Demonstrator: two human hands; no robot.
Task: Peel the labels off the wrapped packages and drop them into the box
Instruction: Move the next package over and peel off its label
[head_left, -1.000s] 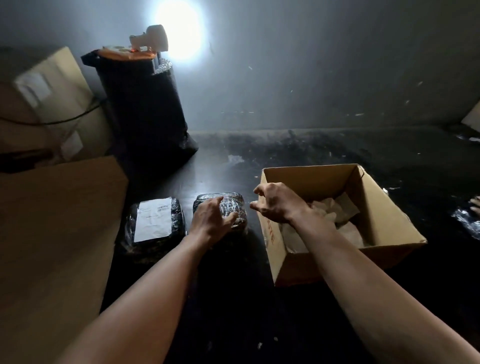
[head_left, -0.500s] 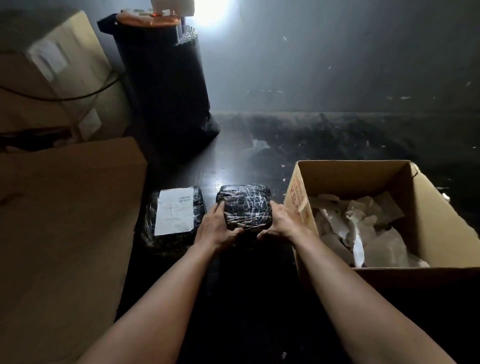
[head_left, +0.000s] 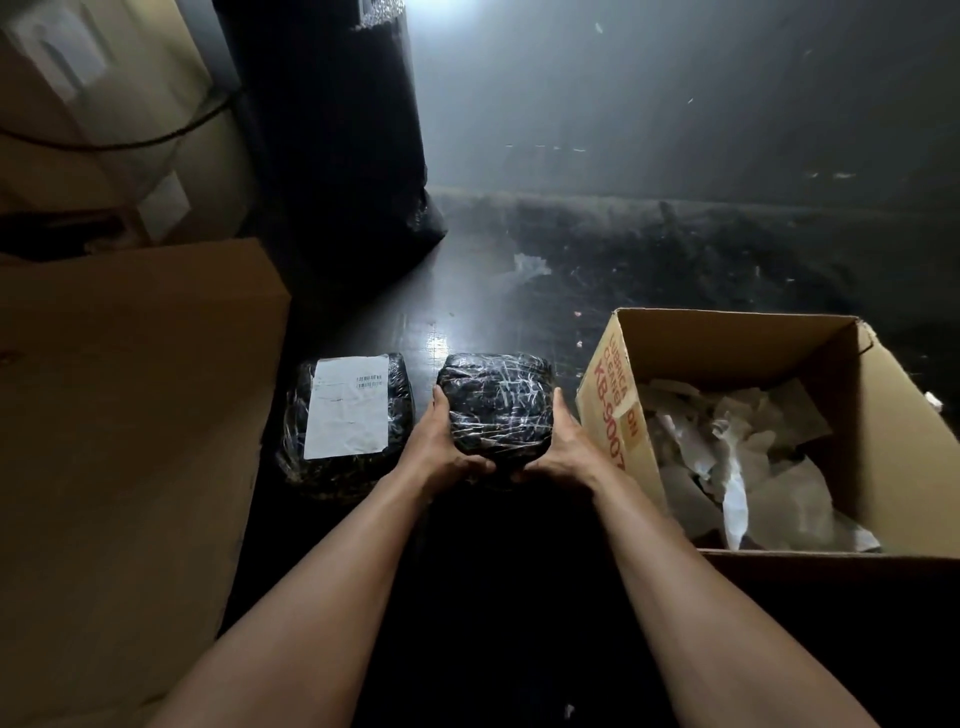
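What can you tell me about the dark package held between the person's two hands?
The package is a dark, lumpy bundle wrapped in glossy clear film that glints in white streaks. No label shows on top. It sits between the labelled package and the cardboard box. The left hand and right hand grip its sides.

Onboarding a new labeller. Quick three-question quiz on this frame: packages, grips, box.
1. True or false: only the left grip holds the bare black film-wrapped package.
2. Where is the white rectangular paper label? A: on the second black film-wrapped package, left of the held one. B: on the floor. C: in the right grip.
3. What fills the open brown cardboard box?
Key: 1 false, the right grip holds it too. 2 A. 3 crumpled white paper scraps.
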